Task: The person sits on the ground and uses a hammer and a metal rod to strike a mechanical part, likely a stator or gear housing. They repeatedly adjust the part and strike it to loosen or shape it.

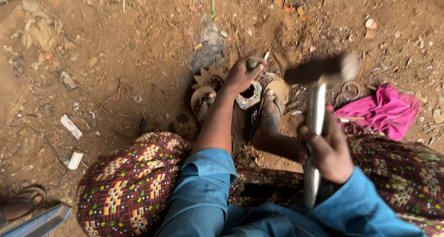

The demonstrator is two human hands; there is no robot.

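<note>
Head view: left hand (240,75) steadies punch (253,62); right hand (329,151) grips hammer (316,112).

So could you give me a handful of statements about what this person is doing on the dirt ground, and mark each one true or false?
1. The right hand grips a hammer with a shiny metal handle. True.
2. The left hand lies flat on the bare ground. False: it holds a short metal punch over a toothed grey metal ring.
3. A bright pink cloth lies to the person's right. True.
4. The person wears closed boots. False: the feet are in open sandals.
5. The sleeves are blue. True.
</note>
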